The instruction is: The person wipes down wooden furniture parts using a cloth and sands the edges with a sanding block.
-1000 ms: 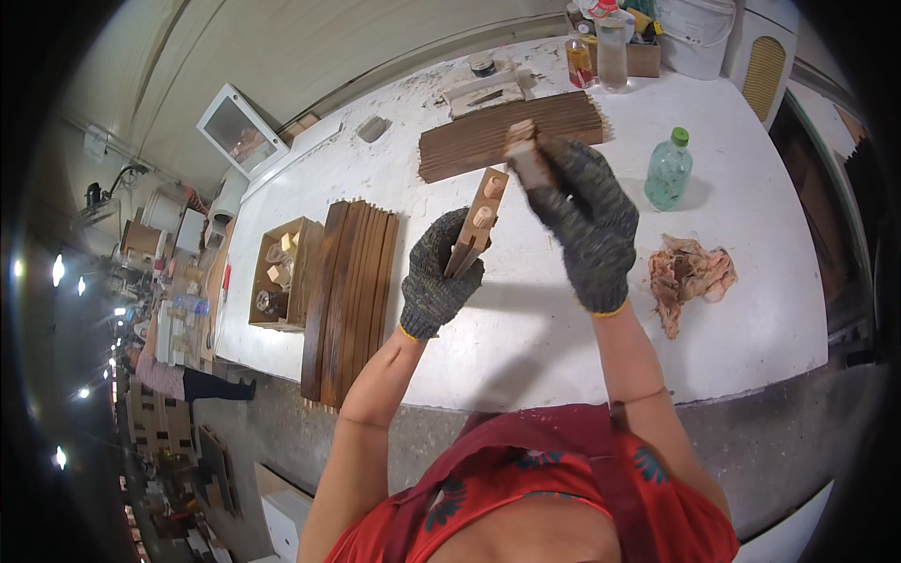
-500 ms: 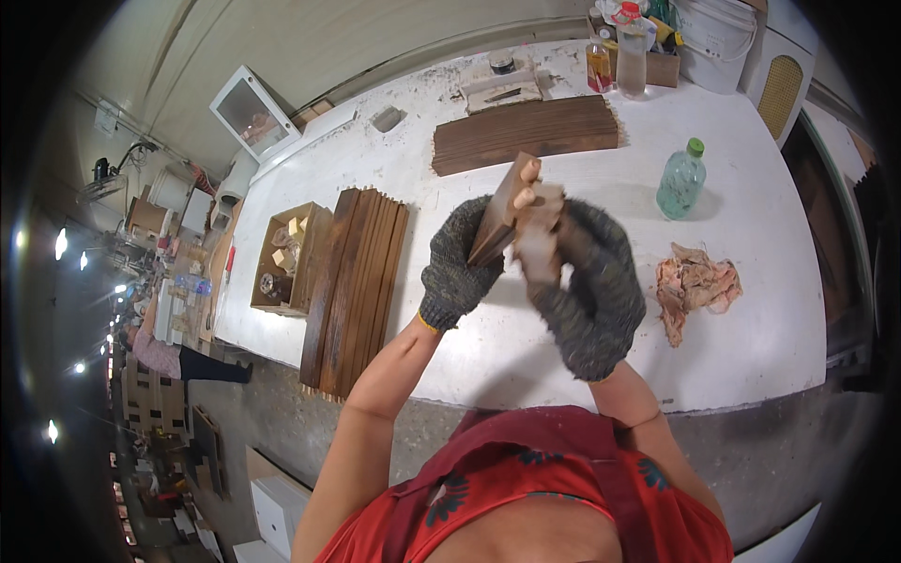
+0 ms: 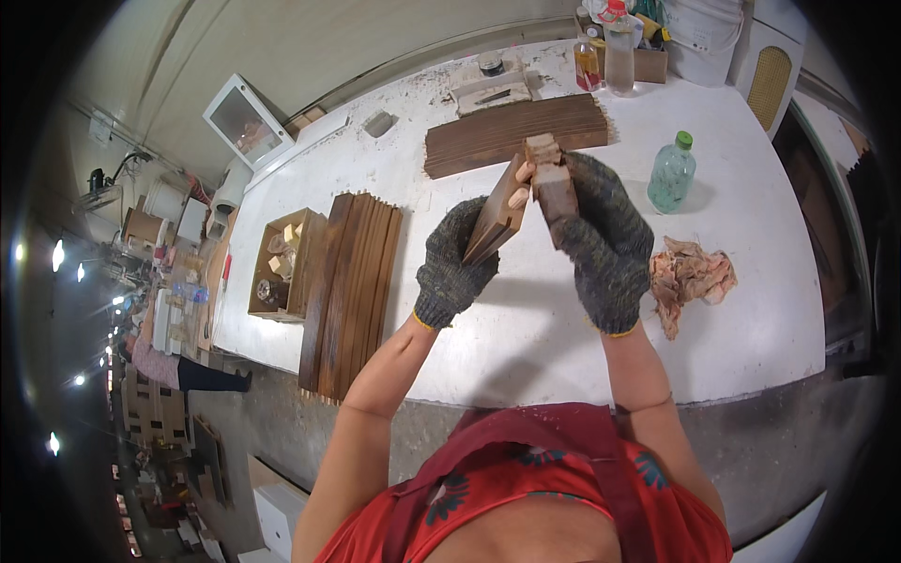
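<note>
In a dark knit glove, my left hand (image 3: 457, 267) is closed round a brown wooden slat (image 3: 494, 221). Two pale, rounded tenons (image 3: 519, 197) stick out of the slat's upper end. My right hand (image 3: 610, 249), gloved alike, grips a worn brown block (image 3: 556, 195) with a pale, rough upper end. The block stands upright close beside the tenons; whether it touches them I cannot tell. Both pieces are above the white table (image 3: 507, 361). Behind them lies a row of dark wooden slats (image 3: 516, 134).
To the left are stacked slats (image 3: 352, 291) and an open box (image 3: 310, 296) with small blocks. At right lie a crumpled pinkish cloth (image 3: 690, 280) and a green-capped bottle (image 3: 673, 178). More bottles (image 3: 619, 61) and a white bucket (image 3: 699, 38) stand behind. A person (image 3: 160, 361) is far left.
The right hand and the block, blurred before, have turned more upright and shifted slightly right, and now show sharply. The left hand still holds the slat, nearly in place. The view has shifted a little.
</note>
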Demonstrator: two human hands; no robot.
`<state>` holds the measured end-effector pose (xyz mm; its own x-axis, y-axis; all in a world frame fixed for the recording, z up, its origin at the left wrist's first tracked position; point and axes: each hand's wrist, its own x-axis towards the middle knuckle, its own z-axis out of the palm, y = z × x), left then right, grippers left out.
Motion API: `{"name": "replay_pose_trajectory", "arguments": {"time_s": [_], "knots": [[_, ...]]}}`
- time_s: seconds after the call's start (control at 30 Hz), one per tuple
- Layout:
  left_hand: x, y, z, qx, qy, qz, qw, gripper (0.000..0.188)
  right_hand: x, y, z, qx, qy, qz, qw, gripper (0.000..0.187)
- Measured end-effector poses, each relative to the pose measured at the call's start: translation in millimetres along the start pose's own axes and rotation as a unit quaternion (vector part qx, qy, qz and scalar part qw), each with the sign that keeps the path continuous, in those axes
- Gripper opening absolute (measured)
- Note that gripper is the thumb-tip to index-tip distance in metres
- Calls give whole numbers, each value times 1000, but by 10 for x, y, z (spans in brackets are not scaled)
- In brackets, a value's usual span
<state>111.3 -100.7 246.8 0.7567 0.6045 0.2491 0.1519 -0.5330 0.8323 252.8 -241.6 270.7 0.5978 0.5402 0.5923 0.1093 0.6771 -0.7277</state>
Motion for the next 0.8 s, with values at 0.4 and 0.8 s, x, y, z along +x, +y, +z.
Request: {"name": "replay_pose_trajectory", "arguments": {"time_s": [0.4,0.8], "knots": [[67,-232,6,-166,6,25,986,74,-431,-329,141,-203,-201,-172,943,42],[63,358,-229,52,30,25,998,64,-200,-74,91,-101,49,-75,991,47]]}}
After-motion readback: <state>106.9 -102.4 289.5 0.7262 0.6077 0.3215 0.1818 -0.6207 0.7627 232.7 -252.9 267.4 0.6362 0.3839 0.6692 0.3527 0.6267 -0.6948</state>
